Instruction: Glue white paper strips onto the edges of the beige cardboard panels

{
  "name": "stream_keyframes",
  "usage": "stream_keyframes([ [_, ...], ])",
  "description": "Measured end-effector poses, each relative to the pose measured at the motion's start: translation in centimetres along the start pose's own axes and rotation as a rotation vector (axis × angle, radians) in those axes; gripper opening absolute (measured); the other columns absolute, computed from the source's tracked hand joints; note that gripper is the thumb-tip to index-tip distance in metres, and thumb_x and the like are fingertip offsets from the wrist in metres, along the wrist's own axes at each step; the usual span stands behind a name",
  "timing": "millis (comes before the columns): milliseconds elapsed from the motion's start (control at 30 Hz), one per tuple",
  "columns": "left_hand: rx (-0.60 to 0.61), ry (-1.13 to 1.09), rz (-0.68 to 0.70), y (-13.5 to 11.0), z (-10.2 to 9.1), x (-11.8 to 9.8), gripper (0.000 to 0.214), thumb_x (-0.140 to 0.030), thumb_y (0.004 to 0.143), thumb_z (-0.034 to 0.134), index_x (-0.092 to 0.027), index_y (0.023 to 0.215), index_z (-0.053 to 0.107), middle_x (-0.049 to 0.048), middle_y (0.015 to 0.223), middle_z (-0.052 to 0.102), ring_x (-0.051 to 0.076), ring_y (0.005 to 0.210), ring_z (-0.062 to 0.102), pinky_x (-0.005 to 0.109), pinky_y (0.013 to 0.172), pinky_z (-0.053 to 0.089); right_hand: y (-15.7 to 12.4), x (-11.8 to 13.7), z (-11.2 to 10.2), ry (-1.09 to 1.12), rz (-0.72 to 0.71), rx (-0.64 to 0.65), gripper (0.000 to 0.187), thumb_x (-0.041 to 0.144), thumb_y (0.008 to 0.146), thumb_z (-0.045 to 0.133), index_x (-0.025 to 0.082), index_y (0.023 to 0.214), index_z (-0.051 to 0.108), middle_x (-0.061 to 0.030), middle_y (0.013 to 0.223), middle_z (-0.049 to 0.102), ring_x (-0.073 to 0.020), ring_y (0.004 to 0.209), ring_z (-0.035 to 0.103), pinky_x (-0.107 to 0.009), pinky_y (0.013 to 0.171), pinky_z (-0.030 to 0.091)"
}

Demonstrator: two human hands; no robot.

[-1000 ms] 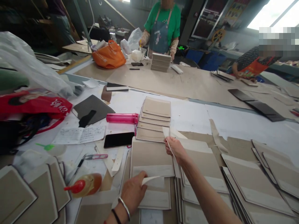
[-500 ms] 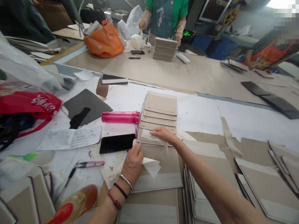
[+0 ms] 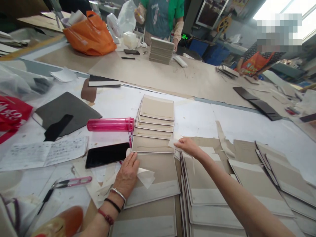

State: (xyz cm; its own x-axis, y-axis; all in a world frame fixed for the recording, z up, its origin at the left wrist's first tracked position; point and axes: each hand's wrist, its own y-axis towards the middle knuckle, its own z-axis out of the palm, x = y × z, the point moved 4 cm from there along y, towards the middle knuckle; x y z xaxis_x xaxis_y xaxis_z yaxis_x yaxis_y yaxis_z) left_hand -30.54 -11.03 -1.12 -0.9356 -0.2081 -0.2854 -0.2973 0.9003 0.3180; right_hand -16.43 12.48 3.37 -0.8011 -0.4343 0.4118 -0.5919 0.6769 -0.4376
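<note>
My right hand pinches a thin strip of pale paper between thumb and fingertips, at the right edge of an overlapping row of beige panels with dark edges. My left hand lies over the left side of a larger beige panel below that row, its fingers pointing away from me. From under its thumb side sticks a folded piece of pale paper, apparently held against the palm. Another pale scrap shows at its fingertips. The palm itself is hidden.
Left of the panels lie a phone, a pink bottle, an open notebook and thread snips. Stacks of beige panels stand on the right. Across the table, one person is behind a pile of panels; another is at far right.
My right hand has moved right with the paper strip, off the lowest panel of the row to its edge. My left hand keeps its place on the larger panel. The view has turned right.
</note>
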Motion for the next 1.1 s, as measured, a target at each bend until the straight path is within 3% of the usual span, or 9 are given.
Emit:
stream_keyframes([
  [133,0.016,0.032,0.015,0.0,0.3,0.1,0.035,0.004,0.069,0.031,-0.012,0.083,0.058,0.016,0.112,0.059,0.023,0.115,0.046,0.038,0.094,0.042,0.5,-0.8,1.5,-0.175,0.043,-0.005,0.029,0.038,0.072,0.047,0.017,0.052,0.048,0.0001,0.055,0.047,-0.0111,0.056,0.042,-0.023,0.05,0.024],
  [267,0.021,0.068,0.021,0.1,0.4,0.1,0.037,0.004,0.068,0.031,-0.012,0.084,0.06,0.0153,0.11,0.06,0.023,0.112,0.049,0.038,0.094,0.043,0.5,-0.3,1.8,-0.299,0.12,-0.006,0.024,0.035,0.073,0.047,0.017,0.07,0.062,-0.0086,0.078,0.062,-0.0179,0.072,0.055,-0.024,0.054,0.031],
  [433,0.023,0.077,0.016,0.1,0.7,0.1,0.036,0.004,0.07,0.031,-0.011,0.084,0.06,0.0156,0.11,0.061,0.024,0.111,0.05,0.038,0.092,0.044,-0.8,0.9,-0.6,-0.459,0.192,-0.02,0.019,0.022,0.072,0.047,0.017,0.079,0.064,-0.0143,0.087,0.063,-0.0233,0.08,0.058,-0.03,0.063,0.038],
  [533,-0.001,0.07,-0.01,0.1,0.7,0.0,0.037,0.003,0.071,0.03,-0.011,0.086,0.06,0.0157,0.11,0.061,0.024,0.111,0.05,0.039,0.092,0.045,-2.2,2.4,-2.9,-0.507,0.177,-0.089,0.018,0.026,0.075,0.046,0.017,0.075,0.062,-0.0134,0.079,0.063,-0.023,0.075,0.057,-0.031,0.062,0.037],
  [600,-0.022,0.042,-0.026,0.0,0.5,0.0,0.037,0.004,0.072,0.029,-0.011,0.087,0.06,0.0152,0.111,0.06,0.023,0.112,0.049,0.039,0.093,0.044,-2.7,4.1,-3.3,-0.437,0.089,-0.125,0.022,0.032,0.078,0.044,0.018,0.069,0.059,-0.0089,0.068,0.059,-0.0197,0.067,0.053,-0.028,0.058,0.033],
  [667,-0.034,-0.001,-0.03,-0.1,0.3,0.0,0.038,0.004,0.071,0.029,-0.012,0.087,0.059,0.0142,0.113,0.059,0.021,0.115,0.046,0.039,0.094,0.044,-2.7,6.2,-2.0,-0.277,-0.07,-0.103,0.027,0.036,0.079,0.043,0.018,0.062,0.053,-0.0033,0.058,0.053,-0.0148,0.058,0.047,-0.025,0.053,0.029],
  [767,-0.048,-0.023,-0.04,-0.1,-0.1,0.1,0.039,0.004,0.072,0.029,-0.013,0.091,0.058,0.0131,0.114,0.058,0.02,0.118,0.043,0.04,0.094,0.044,-1.5,8.9,2.3,0.021,-0.274,0.021,0.031,0.038,0.077,0.045,0.018,0.053,0.043,0.0028,0.052,0.043,-0.0099,0.051,0.038,-0.023,0.05,0.025],
  [900,-0.062,0.004,-0.054,-0.1,-0.6,0.4,0.035,0.002,0.074,0.03,-0.011,0.091,0.058,0.0153,0.114,0.057,0.022,0.115,0.047,0.04,0.092,0.045,1.1,10.8,7.2,0.205,-0.318,0.152,0.029,0.037,0.074,0.048,0.018,0.052,0.04,0.0057,0.05,0.036,-0.0081,0.05,0.034,-0.021,0.05,0.024],
  [1100,-0.084,-0.048,-0.082,0.1,-0.3,0.8,0.035,0.002,0.074,0.03,-0.013,0.089,0.057,0.0146,0.109,0.058,0.022,0.112,0.048,0.042,0.091,0.046,3.5,11.5,7.9,0.137,-0.278,0.158,0.027,0.035,0.073,0.049,0.017,0.054,0.045,0.0052,0.051,0.038,-0.0088,0.053,0.036,-0.022,0.051,0.024],
])
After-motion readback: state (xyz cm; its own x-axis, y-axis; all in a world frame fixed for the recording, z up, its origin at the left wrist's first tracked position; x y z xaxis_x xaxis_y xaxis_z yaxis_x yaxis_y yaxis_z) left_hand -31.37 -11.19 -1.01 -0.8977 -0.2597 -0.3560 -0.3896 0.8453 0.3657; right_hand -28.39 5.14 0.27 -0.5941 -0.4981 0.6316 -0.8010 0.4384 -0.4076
